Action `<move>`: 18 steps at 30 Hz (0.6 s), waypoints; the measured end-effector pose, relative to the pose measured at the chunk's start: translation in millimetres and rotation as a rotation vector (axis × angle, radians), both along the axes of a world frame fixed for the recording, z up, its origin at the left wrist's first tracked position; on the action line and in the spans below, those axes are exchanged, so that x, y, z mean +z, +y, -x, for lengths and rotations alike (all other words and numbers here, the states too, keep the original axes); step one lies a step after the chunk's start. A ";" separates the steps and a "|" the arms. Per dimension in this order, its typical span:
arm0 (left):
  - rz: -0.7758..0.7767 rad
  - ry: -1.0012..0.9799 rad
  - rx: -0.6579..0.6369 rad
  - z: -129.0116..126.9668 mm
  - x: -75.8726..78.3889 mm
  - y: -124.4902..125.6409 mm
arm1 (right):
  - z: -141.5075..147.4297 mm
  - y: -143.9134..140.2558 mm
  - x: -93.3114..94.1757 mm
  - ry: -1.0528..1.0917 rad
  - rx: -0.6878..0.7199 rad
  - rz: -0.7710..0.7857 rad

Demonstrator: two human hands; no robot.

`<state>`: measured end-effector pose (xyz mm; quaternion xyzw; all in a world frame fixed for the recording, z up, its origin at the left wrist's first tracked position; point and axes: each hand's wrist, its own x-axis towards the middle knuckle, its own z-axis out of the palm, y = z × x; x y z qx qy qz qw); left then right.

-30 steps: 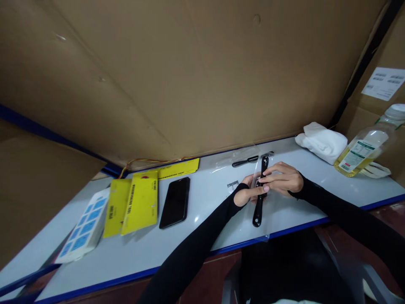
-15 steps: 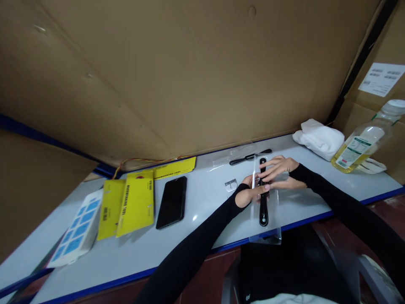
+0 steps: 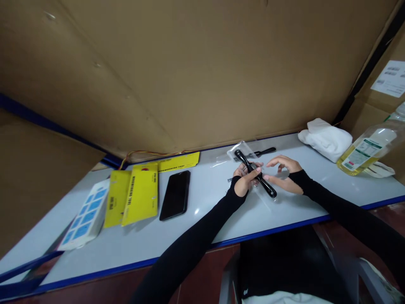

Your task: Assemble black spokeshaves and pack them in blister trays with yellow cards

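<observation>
My left hand grips a long black tool that sits inside a clear plastic bag. The tool lies diagonally, its far end toward the back left and its near end toward the right. Just right of the tool's near end, my right hand hovers with its fingers spread and holds nothing. A second black tool lies on the white table behind my hands.
A black phone lies left of my hands, with yellow cards and a white box with blue squares further left. A white cloth and a bottle of yellow liquid stand at the right. Cardboard walls rise behind.
The bagged tool has turned from pointing straight away to lying diagonally. My right hand has let go of it and moved off to the right.
</observation>
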<state>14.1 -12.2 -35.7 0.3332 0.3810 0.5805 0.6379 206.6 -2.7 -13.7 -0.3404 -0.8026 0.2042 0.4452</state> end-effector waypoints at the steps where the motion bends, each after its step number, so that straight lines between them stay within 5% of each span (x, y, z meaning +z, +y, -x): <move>1: 0.012 -0.012 0.051 0.4 -1.2 1.8 | 2.0 -1.5 -4.1 -0.022 0.029 0.016; 5: 0.060 -0.066 0.205 2.1 -3.9 6.5 | 8.7 -2.6 -21.5 -0.112 0.042 -0.030; 11: 0.053 -0.082 0.231 2.2 -5.3 6.1 | 6.1 6.6 -35.8 -0.115 -0.012 -0.068; 18: 0.011 -0.079 0.181 1.7 -7.9 3.4 | 5.8 12.8 -44.2 -0.208 -0.142 -0.402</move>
